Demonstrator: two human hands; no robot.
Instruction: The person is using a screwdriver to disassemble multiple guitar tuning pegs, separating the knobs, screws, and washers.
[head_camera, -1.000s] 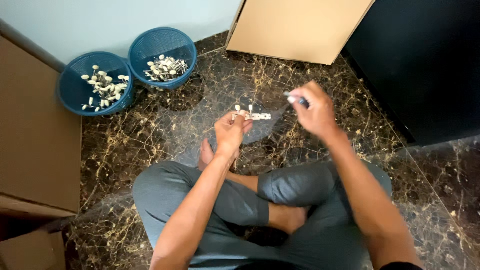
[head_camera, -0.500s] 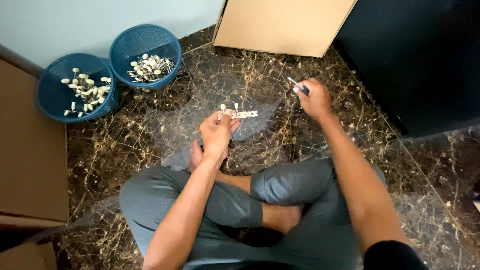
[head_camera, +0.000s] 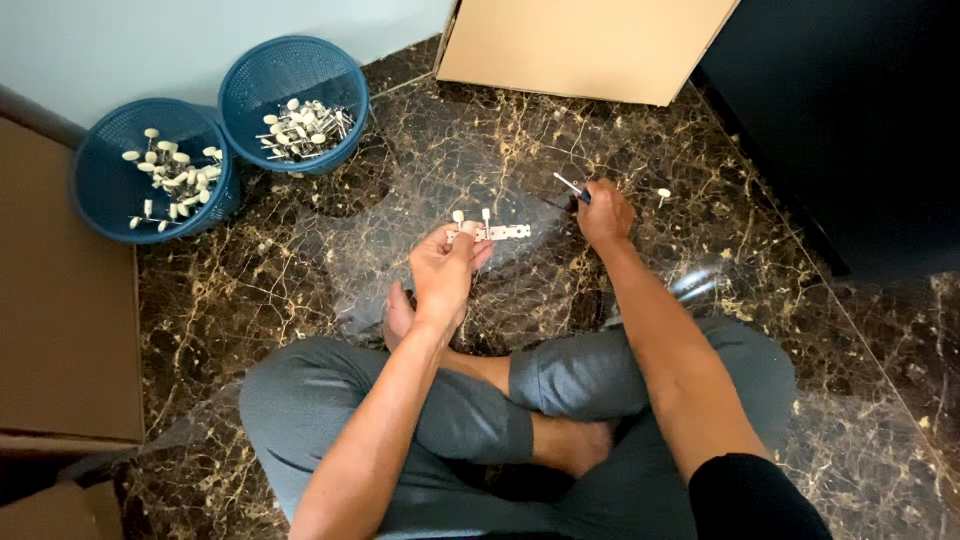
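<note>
I sit cross-legged on a dark marble floor. My left hand (head_camera: 447, 268) holds a small flat metal strip (head_camera: 505, 232) with two white-headed pins standing on it, raised above my knee. My right hand (head_camera: 604, 212) rests low near the floor, fingers closed on a thin tool with a dark handle and metal tip (head_camera: 571, 187). One loose white-headed pin (head_camera: 661, 194) lies on the floor just right of that hand.
Two blue mesh baskets stand at the upper left, the left basket (head_camera: 110, 140) and the right basket (head_camera: 262, 75), each with several white-headed pins. A cardboard box (head_camera: 580, 45) is ahead, a dark cabinet (head_camera: 850, 120) at right, brown boxes (head_camera: 60, 300) at left. A clear plastic sheet covers the floor.
My right hand has dropped from mid-air to the floor at the right, still gripping the thin tool. My left hand keeps the metal strip in nearly the same place.
</note>
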